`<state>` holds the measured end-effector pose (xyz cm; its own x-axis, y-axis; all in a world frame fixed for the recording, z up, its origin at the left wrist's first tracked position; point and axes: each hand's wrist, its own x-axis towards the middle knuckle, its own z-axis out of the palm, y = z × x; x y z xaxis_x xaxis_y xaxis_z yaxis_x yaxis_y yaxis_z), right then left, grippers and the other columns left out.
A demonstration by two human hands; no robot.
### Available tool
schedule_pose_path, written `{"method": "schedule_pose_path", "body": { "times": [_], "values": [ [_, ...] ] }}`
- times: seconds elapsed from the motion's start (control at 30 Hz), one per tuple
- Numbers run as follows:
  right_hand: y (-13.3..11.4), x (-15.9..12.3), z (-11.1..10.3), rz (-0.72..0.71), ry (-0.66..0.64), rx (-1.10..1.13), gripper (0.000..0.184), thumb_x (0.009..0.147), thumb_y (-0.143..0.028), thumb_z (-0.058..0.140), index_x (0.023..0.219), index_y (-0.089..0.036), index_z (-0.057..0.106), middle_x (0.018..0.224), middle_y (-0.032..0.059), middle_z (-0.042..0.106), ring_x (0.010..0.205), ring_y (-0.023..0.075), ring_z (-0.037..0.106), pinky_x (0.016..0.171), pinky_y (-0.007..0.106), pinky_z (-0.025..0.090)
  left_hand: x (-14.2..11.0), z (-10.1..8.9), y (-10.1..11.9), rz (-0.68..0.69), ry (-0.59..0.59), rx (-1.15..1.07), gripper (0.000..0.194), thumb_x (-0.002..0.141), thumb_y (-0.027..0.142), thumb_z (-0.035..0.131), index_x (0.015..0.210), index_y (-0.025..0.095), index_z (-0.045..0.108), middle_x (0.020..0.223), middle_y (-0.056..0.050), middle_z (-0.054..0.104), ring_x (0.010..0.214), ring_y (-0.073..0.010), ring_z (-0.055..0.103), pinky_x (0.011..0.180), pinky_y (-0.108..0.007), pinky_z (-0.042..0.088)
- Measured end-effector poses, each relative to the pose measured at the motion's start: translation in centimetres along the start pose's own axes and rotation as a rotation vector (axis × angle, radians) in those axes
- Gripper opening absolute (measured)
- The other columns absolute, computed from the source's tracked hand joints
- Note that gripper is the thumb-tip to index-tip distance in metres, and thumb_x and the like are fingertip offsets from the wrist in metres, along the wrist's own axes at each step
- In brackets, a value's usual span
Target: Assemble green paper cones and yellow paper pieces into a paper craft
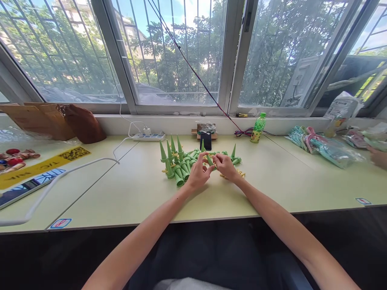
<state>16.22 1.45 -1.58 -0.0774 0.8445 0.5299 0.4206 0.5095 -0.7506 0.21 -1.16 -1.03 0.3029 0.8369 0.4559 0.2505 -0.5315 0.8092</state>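
A heap of green plastic cone spikes [178, 161] lies on the pale green table [127, 193], some upright, some on their sides, with small yellow parts [240, 173] among them. My left hand [198, 174] and my right hand [224, 166] meet over the middle of the heap. Together, their fingers pinch one green cone [209, 160] held between them. Both hands are curled, fingers close together.
A black phone [205, 140], a white power strip [148, 137] with cable and a green bottle [258, 128] stand at the back by the window. Bags of coloured hangers [320, 145] lie right, where another person's hand [378, 156] shows. Brown pouch and cardboard sit left.
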Motion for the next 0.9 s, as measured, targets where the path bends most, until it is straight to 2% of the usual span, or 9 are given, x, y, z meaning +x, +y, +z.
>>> {"method": "schedule_pose_path", "body": {
  "times": [0.13,0.3,0.4,0.5,0.57,0.63,0.73,0.9],
  "values": [
    [0.2,0.1,0.1,0.007,-0.004,0.002,0.039,0.093,-0.048,0.047,0.063,-0.023,0.043,0.053,-0.0019,0.044,0.054,0.0149,0.038,0.054,0.030,0.031,-0.1,0.1,-0.3,0.051,0.019,0.014,0.059,0.087,0.026,0.065,0.139,0.027,0.036,0.105,-0.003,0.064,0.049,-0.0037,0.053,0.053,-0.020,0.044],
    [0.3,0.2,0.2,0.000,0.009,-0.023,0.039,0.093,-0.047,0.047,0.062,-0.023,0.044,0.053,-0.0014,0.044,0.054,0.0151,0.039,0.055,0.031,0.031,-0.1,0.1,-0.5,0.063,0.013,-0.017,0.064,0.087,0.024,0.066,0.141,0.028,0.033,0.111,-0.005,0.065,0.051,-0.0044,0.054,0.055,-0.020,0.046],
    [0.3,0.2,0.2,-0.001,0.015,-0.023,0.040,0.092,-0.048,0.047,0.062,-0.023,0.045,0.054,-0.0013,0.045,0.054,0.0148,0.039,0.055,0.031,0.031,0.0,0.2,-0.4,0.037,0.032,-0.012,0.059,0.087,0.027,0.066,0.137,0.026,0.036,0.112,-0.006,0.064,0.050,-0.0043,0.054,0.050,-0.019,0.045],
    [0.1,0.2,0.2,0.029,0.008,0.010,0.041,0.093,-0.052,0.048,0.063,-0.023,0.045,0.051,-0.0018,0.044,0.053,0.0152,0.039,0.054,0.030,0.031,0.3,0.3,-0.3,-0.007,0.059,-0.046,0.040,0.092,0.042,0.061,0.123,0.022,0.046,0.111,-0.007,0.062,0.047,-0.0039,0.055,0.043,-0.019,0.043],
    [-0.1,0.1,0.1,0.046,0.021,0.026,0.042,0.093,-0.054,0.048,0.065,-0.023,0.046,0.050,-0.0020,0.044,0.053,0.0154,0.040,0.053,0.030,0.032,0.6,0.4,-0.3,-0.039,0.066,-0.116,0.035,0.096,0.052,0.051,0.109,0.019,0.050,0.105,-0.006,0.062,0.047,-0.0054,0.059,0.040,-0.019,0.045],
    [-0.2,0.1,0.1,0.051,0.039,0.031,0.043,0.093,-0.057,0.047,0.067,-0.023,0.048,0.051,-0.0020,0.044,0.053,0.0153,0.041,0.053,0.029,0.032,0.9,0.4,-0.5,-0.096,0.078,-0.214,0.040,0.098,0.057,0.043,0.096,0.018,0.051,0.093,-0.004,0.062,0.047,-0.0074,0.061,0.039,-0.020,0.046],
    [-0.4,0.1,0.0,0.048,0.052,0.041,0.045,0.093,-0.060,0.047,0.068,-0.022,0.049,0.052,-0.0021,0.044,0.053,0.0147,0.040,0.053,0.029,0.032,1.2,0.4,-0.8,-0.187,0.099,-0.266,0.043,0.098,0.057,0.043,0.087,0.017,0.052,0.076,0.000,0.057,0.043,-0.0074,0.058,0.035,-0.019,0.042],
    [-0.5,0.0,0.1,0.026,0.037,0.066,0.046,0.092,-0.063,0.047,0.069,-0.023,0.048,0.052,-0.0030,0.042,0.051,0.0137,0.037,0.051,0.029,0.031,0.9,0.3,-0.3,-0.331,-0.024,-0.320,0.042,0.097,0.060,0.043,0.084,0.020,0.046,0.059,0.004,0.052,0.033,-0.0082,0.049,0.030,-0.019,0.031]
  ]
}}
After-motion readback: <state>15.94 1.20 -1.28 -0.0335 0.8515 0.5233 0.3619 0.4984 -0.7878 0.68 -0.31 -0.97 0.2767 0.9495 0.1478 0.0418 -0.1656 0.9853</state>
